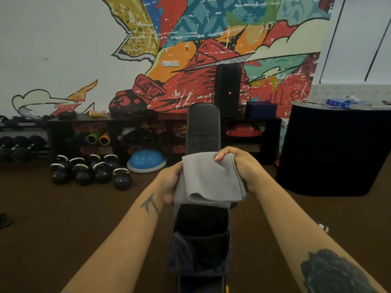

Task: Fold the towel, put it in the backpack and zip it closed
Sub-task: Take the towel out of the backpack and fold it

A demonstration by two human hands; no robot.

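A grey towel (209,178), folded into a small square, hangs in the air at the centre of the head view. My left hand (169,182) grips its left edge and my right hand (243,166) pinches its upper right corner, thumb on top. Directly below the towel lies a dark backpack (201,246), its main compartment gaping open and showing a black interior. The backpack rests on a black padded bench (203,125) that stretches away from me. The towel's lower edge hangs just above the backpack's opening.
Several kettlebells (91,170) and a blue balance dome (147,160) sit on the brown floor at left. A low black shelf (127,127) and a tall speaker (228,89) stand along the mural wall. A black round counter (334,149) stands at right.
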